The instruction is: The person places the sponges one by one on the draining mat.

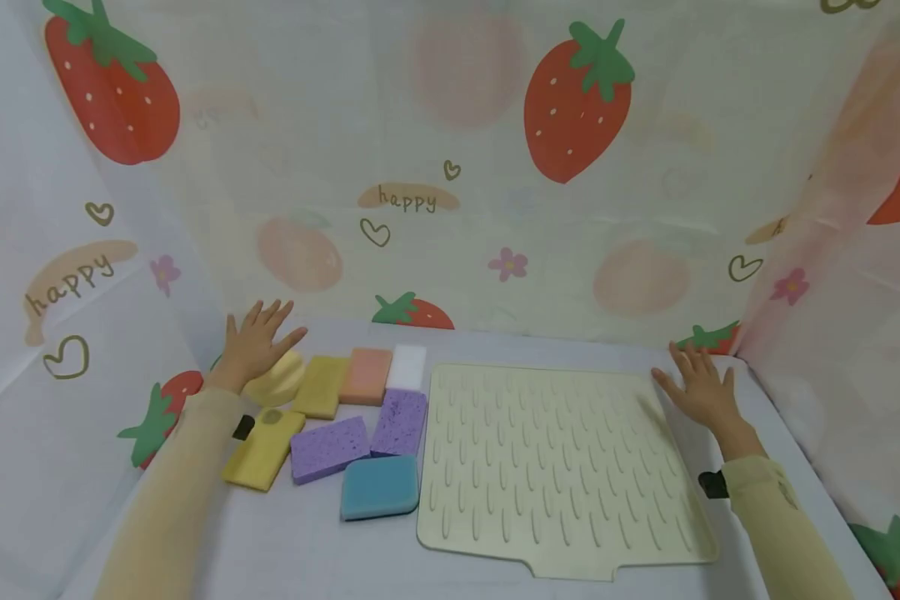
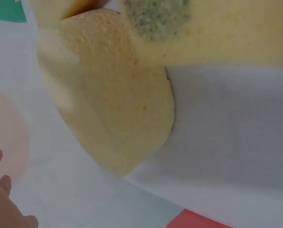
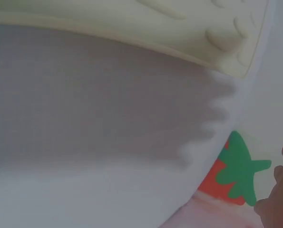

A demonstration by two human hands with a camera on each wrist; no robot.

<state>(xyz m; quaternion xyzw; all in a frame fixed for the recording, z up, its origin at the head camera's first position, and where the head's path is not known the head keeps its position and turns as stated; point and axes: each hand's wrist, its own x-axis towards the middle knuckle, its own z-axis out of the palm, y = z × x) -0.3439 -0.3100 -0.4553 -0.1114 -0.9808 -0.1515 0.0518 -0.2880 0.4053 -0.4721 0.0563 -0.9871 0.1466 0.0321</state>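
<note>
My left hand [image 1: 253, 348], fingers spread, is held over the back left of the table beside a pale yellow rounded sponge [image 1: 281, 379]; it holds nothing. The left wrist view shows that rounded sponge [image 2: 112, 99] and a yellow sponge with a dark speckled patch [image 2: 236, 33]. My right hand [image 1: 703, 398] has its fingers spread near the back right corner of a cream ridged mat [image 1: 555, 467] and grips nothing. Whether either hand touches the table cannot be told. In the right wrist view the mat's edge [image 3: 179, 33] shows above the hand's shadow.
Left of the mat lie several sponges: yellow [image 1: 321, 387], orange-pink [image 1: 366, 377], white [image 1: 407, 367], two purple [image 1: 400, 423] and blue [image 1: 380, 487]. A strawberry-printed cloth [image 1: 495, 208] rises behind the white tabletop [image 1: 307, 550] and at both sides.
</note>
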